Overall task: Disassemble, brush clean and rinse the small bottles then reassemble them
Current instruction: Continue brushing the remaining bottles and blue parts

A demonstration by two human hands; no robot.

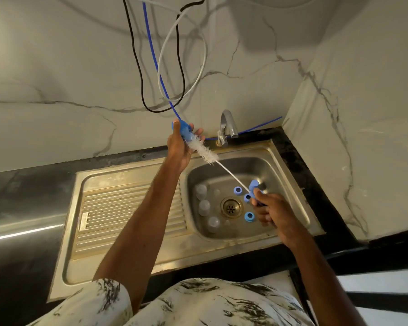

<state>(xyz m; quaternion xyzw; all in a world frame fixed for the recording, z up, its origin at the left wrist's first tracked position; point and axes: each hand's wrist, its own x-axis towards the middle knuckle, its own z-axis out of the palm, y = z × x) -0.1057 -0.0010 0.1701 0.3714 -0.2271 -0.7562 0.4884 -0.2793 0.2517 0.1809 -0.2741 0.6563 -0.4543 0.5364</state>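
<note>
My left hand (180, 149) is raised above the sink's back rim and grips a blue bottle part (183, 132). The white bristles of a long thin brush (204, 152) reach into that part. The brush's wire stem runs down to its blue handle (254, 185), which my right hand (272, 215) grips over the basin. On the basin floor lie three clear small bottles (204, 207) on the left. Three blue ring caps (249, 216) lie to the right of the drain (231, 207).
The steel sink (290, 182) has a ribbed draining board (130, 217) on its left and a tap (227, 124) at the back, with no water running. Black, white and blue cables (160, 74) hang down the marble wall behind. Black countertop (21, 189) surrounds the sink.
</note>
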